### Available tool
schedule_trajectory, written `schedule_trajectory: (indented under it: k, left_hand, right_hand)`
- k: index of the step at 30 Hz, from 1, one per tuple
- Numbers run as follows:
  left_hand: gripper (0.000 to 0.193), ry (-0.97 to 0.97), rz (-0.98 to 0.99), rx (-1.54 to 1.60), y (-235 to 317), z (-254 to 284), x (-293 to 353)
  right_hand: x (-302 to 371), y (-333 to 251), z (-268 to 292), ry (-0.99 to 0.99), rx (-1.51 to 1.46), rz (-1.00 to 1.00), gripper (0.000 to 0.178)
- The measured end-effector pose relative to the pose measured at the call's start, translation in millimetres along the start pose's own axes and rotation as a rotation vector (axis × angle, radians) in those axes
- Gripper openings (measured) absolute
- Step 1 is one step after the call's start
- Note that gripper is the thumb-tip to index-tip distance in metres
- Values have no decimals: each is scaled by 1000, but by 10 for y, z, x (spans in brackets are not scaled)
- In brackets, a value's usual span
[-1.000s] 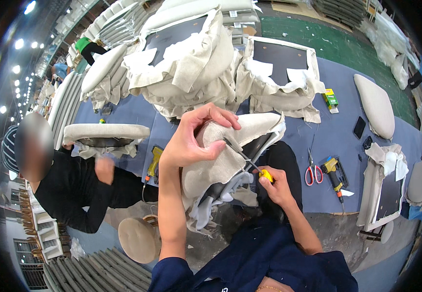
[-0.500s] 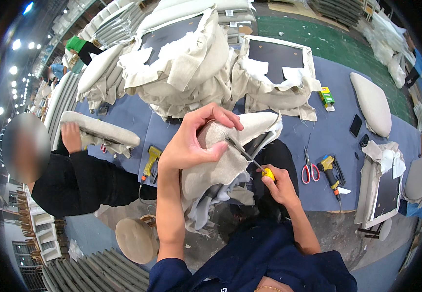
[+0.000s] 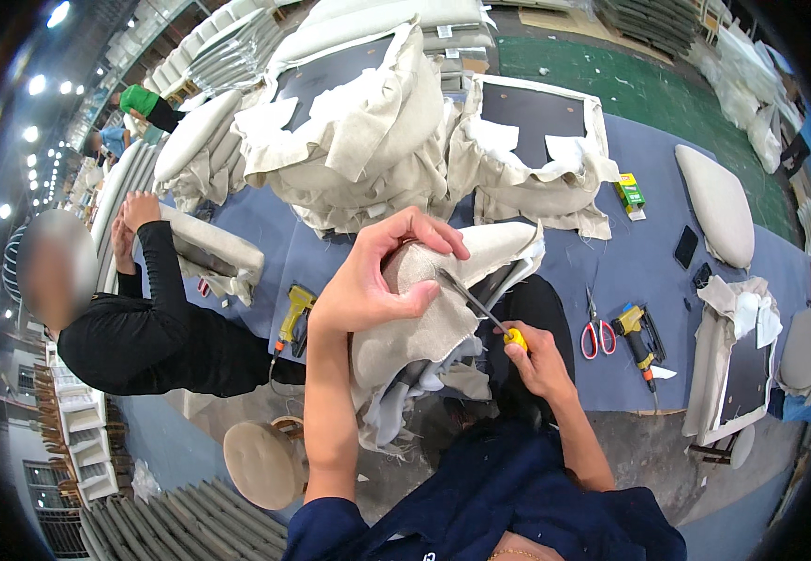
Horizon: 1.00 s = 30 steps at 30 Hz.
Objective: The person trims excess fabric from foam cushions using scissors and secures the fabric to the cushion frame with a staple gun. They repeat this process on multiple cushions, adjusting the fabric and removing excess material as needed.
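My left hand (image 3: 359, 280) is closed on the rounded corner of a beige fabric-covered seat cushion (image 3: 401, 341), its thumb and fingers squeezing the cloth. In my right hand (image 3: 546, 366) is a screwdriver (image 3: 515, 338) with a yellow handle. The thin metal shaft slants up and left, its tip against the cloth close to my left thumb; whether the tip goes into the cloth I cannot tell. Loose fabric edges and grey lining hang below the cushion.
Red-handled scissors (image 3: 597, 338) and a yellow staple gun (image 3: 637, 338) lie on the blue table (image 3: 555, 257) at right, near a phone (image 3: 686, 245). Another staple gun (image 3: 294, 313) lies left. Fabric-covered seats (image 3: 359, 140) are piled behind. A co-worker (image 3: 144, 327) stands at left.
My hands and the screwdriver stay almost where they were. At left, the co-worker has raised both hands, and the cushion there sits at a different angle.
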<state>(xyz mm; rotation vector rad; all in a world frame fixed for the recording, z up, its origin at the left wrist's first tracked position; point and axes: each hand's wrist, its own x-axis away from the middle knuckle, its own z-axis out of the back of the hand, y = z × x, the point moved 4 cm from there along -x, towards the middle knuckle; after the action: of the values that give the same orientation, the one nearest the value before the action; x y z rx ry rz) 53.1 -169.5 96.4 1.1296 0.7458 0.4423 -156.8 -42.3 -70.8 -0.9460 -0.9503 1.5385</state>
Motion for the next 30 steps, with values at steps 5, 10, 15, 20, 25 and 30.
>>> schedule_trajectory:
  k: [5, 10, 15, 20, 25, 30]
  left_hand:
    - [34, -4, -4, -14, 11, -31, 24]
    - [34, -8, -5, -21, 8, -24, 30]
    - [33, -3, 2, -8, 29, -36, 58]
    - [33, -9, 7, 0, 22, -47, 46]
    - [33, -11, 8, 16, 35, -87, 26]
    - [31, -4, -5, 4, 16, -57, 93]
  right_hand:
    - [18, 96, -129, -57, -68, 4, 44]
    - [12, 77, -21, -7, 10, 38, 42]
    - [4, 98, 22, 44, 47, 84, 42]
    - [-24, 178, -114, 9, -53, 162, 47]
    - [-36, 220, -127, -2, -80, 166, 48]
    - [-75, 141, -93, 45, -25, 144, 49]
